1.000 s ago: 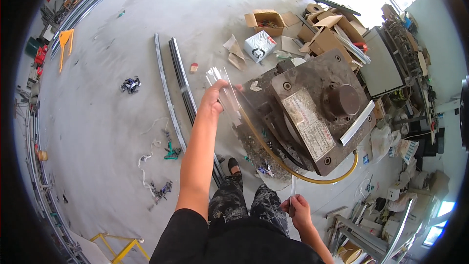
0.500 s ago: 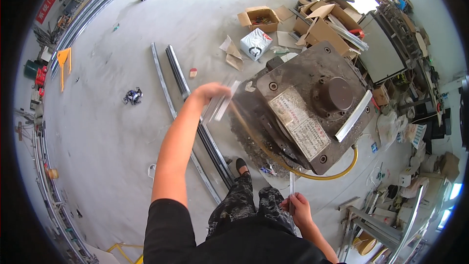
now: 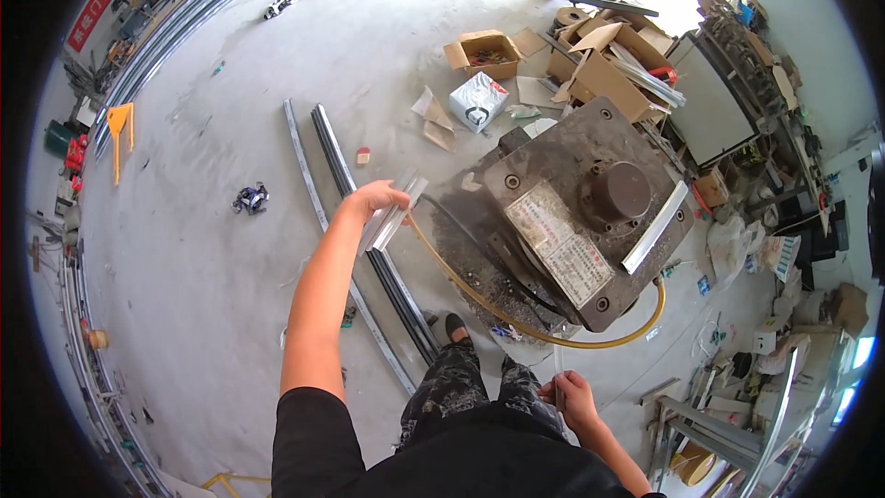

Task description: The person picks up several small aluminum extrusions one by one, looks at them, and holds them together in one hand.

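Observation:
My left hand (image 3: pixel 382 195) reaches forward, its fingers closed around a small bunch of short silvery metal profiles (image 3: pixel 398 219). They hang in the air beside the brown press-like machine (image 3: pixel 544 171), left of it. Close to my right thigh, my right hand (image 3: pixel 575 399) grips a narrow pale strip (image 3: pixel 559 360) that points away from me toward the machine's near edge. Its lower end is hidden in the fingers. One short white metal profile (image 3: pixel 655 228) lies on top of the machine, right of its round cap (image 3: pixel 619 192).
A yellow hose (image 3: pixel 479 301) loops around the machine's near side. Long metal profiles (image 3: pixel 387 263) lie on the floor to its left. Beyond it are an open cardboard box (image 3: pixel 481 53), a silver-white package (image 3: pixel 478 101) and piled cartons (image 3: pixel 608 78). A metal frame (image 3: pixel 714 438) stands at right.
My left hand, with the metal profiles, has moved slightly left and back toward me, away from the machine. My right hand keeps its hold on the strip. The view has shifted a little.

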Available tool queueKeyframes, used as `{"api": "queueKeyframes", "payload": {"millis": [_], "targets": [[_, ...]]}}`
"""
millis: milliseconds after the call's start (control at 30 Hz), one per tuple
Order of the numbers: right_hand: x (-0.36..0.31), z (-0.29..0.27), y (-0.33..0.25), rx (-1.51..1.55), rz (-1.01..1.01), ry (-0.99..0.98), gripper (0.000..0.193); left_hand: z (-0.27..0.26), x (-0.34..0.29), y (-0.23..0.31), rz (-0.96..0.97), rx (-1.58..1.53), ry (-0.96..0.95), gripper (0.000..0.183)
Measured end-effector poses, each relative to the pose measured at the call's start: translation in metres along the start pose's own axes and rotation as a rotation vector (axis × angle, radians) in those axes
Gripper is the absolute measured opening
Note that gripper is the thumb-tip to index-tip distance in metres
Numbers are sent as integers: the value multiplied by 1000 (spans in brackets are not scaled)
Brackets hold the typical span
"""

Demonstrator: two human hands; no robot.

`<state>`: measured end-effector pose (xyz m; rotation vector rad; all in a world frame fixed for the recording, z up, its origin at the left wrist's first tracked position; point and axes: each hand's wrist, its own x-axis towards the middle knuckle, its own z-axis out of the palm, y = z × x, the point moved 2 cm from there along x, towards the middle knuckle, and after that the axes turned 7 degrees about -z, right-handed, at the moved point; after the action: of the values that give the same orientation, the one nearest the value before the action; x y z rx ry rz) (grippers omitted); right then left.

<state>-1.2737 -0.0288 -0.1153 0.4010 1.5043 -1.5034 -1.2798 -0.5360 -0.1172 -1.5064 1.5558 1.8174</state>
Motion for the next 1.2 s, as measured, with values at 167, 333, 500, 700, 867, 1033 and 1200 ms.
{"api": "queueKeyframes", "payload": {"millis": [167, 333, 500, 700, 867, 1033, 1200], "targets": [[-2, -3, 8, -11, -9, 53, 14, 0, 35, 3, 88, 3, -121, 49], [-8, -3, 7, 8, -5, 71, 14, 26, 30, 46, 311, 548, 3, 33], [-9, -7, 11, 2, -13, 107, 14, 6, 46, 27, 339, 635, -56, 22], [-10, -10, 15, 64, -37, 108, 15, -1, 33, -7, 148, 382, -53, 23], [-7, -10, 15, 51, -40, 101, 16, -41, 47, -52, 198, 673, 243, 19], [-5, -6, 10, 170, -5, 115, 16, -42, 24, -78, 98, -52, 20, 28], [-2, -8, 12, 232, -17, 129, 17, -35, -9, -113, 65, -182, -38, 33]]}}
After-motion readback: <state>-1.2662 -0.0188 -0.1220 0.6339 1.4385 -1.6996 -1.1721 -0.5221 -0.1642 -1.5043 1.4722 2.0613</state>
